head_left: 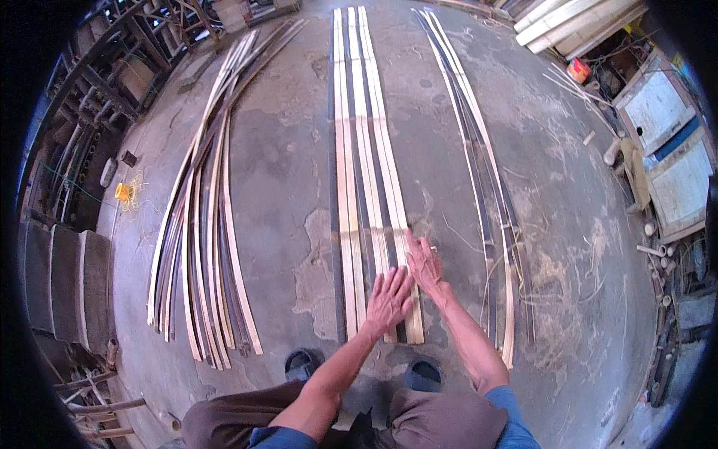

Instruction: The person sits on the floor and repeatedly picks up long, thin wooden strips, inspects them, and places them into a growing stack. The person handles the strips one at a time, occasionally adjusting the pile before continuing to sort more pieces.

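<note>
Long, thin bamboo strips (pixel 363 150), pale ones alternating with dark ones, lie side by side on the floor in front of me and run away from my feet. My left hand (pixel 389 299) rests flat across their near part, palm down and fingers stretched out. Just beyond it and to the right, my right hand (pixel 425 263) touches the right edge of the outermost pale strip. Its forefinger points forward along that strip, and the other fingers are slightly bent. Neither hand appears to grip anything. Parts of the strips are hidden under my hands.
A loose, crossing bundle of strips (pixel 202 209) lies to the left on the concrete floor (pixel 284 187). A smaller bundle (pixel 479 165) lies to the right. Thicker bamboo pieces (pixel 580 26) are stacked at the far right. Grey blocks (pixel 93 292) stand along the left side.
</note>
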`<move>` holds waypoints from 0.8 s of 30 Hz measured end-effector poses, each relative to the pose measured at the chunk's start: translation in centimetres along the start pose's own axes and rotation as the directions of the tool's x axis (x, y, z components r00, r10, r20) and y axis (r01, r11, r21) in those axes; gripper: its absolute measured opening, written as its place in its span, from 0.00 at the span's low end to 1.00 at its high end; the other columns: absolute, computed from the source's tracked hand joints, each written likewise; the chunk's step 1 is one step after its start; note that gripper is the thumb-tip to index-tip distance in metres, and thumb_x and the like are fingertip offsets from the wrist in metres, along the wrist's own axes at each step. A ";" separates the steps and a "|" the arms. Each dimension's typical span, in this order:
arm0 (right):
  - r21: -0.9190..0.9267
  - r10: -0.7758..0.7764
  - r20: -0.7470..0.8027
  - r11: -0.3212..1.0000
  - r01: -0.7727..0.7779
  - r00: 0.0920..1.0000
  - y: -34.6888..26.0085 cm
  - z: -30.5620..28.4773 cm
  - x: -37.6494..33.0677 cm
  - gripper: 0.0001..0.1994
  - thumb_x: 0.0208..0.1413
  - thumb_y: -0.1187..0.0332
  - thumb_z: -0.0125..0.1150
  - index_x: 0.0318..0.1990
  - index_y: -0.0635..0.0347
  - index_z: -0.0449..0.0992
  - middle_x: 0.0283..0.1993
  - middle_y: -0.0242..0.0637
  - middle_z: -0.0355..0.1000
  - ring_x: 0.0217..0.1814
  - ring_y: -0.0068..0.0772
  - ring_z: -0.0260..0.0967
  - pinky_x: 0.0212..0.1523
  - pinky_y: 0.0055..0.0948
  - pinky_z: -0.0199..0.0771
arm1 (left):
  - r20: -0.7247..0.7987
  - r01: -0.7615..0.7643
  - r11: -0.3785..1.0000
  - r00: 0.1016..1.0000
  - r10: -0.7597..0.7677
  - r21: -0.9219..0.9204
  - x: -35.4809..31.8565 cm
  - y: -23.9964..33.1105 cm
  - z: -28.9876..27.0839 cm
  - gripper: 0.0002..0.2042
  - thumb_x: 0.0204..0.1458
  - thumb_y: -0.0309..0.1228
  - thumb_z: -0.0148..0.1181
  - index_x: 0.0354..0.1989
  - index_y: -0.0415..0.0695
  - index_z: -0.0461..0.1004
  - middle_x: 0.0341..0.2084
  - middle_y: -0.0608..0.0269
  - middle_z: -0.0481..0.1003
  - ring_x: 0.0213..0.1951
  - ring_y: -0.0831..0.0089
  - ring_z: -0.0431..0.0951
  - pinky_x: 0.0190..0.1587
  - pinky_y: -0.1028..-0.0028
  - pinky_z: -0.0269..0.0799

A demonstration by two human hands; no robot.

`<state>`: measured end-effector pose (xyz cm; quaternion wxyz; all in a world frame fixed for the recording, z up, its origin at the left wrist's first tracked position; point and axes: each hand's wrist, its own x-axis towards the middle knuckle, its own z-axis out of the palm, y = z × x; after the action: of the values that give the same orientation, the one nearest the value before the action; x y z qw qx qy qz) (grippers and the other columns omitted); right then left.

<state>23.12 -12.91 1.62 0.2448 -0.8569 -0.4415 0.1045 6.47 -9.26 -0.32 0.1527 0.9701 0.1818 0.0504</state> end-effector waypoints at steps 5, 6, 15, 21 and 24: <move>-0.054 -0.169 0.074 0.984 0.173 0.983 3.2 2.1 4.6 0.09 0.61 0.64 0.51 0.43 0.54 0.75 0.39 0.47 0.71 0.38 0.51 0.75 0.35 0.46 0.76 | 0.004 -0.011 1.000 1.000 0.011 -0.012 0.4 0.7 -0.8 0.31 0.61 0.51 0.44 0.71 0.54 0.54 0.73 0.62 0.48 0.73 0.64 0.45 0.73 0.55 0.34; 0.077 -0.164 -0.076 0.983 0.170 0.984 2.2 2.8 5.2 0.12 0.62 0.64 0.49 0.29 0.60 0.73 0.31 0.49 0.72 0.34 0.53 0.75 0.32 0.46 0.73 | 0.010 -0.002 1.000 1.000 0.002 -0.002 0.1 0.3 -0.7 0.31 0.61 0.51 0.44 0.71 0.54 0.54 0.72 0.62 0.48 0.73 0.64 0.45 0.73 0.55 0.34; 0.862 0.375 -0.267 0.504 0.046 0.888 -1.2 -5.0 8.7 0.18 0.69 0.59 0.48 0.35 0.62 0.78 0.26 0.27 0.72 0.30 0.18 0.67 0.30 0.26 0.67 | 0.041 0.013 0.997 0.999 -0.010 -0.070 0.1 0.0 -1.1 0.31 0.59 0.49 0.48 0.70 0.52 0.55 0.72 0.59 0.50 0.73 0.60 0.46 0.72 0.54 0.38; 0.480 0.431 -0.189 0.825 -0.300 0.882 3.3 -8.8 -4.6 0.14 0.66 0.61 0.52 0.44 0.62 0.78 0.32 0.39 0.77 0.35 0.28 0.76 0.39 0.33 0.74 | 0.066 0.045 0.999 0.997 -0.043 -0.024 0.5 0.6 -1.4 0.33 0.58 0.49 0.50 0.71 0.54 0.55 0.72 0.60 0.49 0.73 0.61 0.45 0.73 0.55 0.35; 0.303 0.443 -0.304 0.884 -0.356 0.843 6.5 -7.7 -14.8 0.12 0.64 0.65 0.53 0.46 0.61 0.78 0.35 0.43 0.79 0.38 0.34 0.78 0.40 0.34 0.75 | 0.063 0.024 0.999 0.998 -0.026 0.022 0.6 0.4 -0.9 0.32 0.58 0.48 0.51 0.71 0.54 0.55 0.72 0.60 0.49 0.73 0.61 0.45 0.73 0.55 0.35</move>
<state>22.02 -30.59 4.31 0.3946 -0.8993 -0.1832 0.0443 7.06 -9.16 0.71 0.1487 0.9704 0.1895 0.0158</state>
